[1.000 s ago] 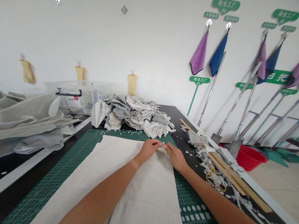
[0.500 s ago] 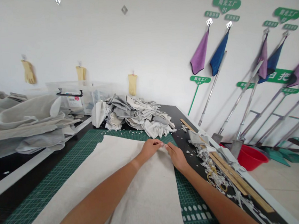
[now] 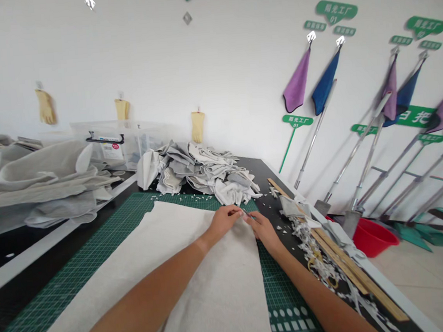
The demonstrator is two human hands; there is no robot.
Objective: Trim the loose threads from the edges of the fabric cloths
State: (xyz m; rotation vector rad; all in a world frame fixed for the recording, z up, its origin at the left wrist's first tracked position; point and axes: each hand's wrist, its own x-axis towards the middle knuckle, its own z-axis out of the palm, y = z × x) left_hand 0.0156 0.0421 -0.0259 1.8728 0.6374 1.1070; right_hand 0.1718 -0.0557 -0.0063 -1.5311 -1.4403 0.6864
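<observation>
Small metal tool (image 3: 248,214) now shows between our left hand (image 3: 222,222) and right hand (image 3: 261,229), which sit close together at the top edge of the cream cloth (image 3: 204,286) on the green cutting mat (image 3: 108,248); earlier none showed. We cannot tell which hand grips it.

You work here in a cloth-cutting workshop: a green cutting mat (image 3: 96,244) covers the black work table (image 3: 255,169), a heap of grey cut pieces (image 3: 195,174) lies on it, and yellow work gloves (image 3: 198,126) hang on the wall.
</observation>
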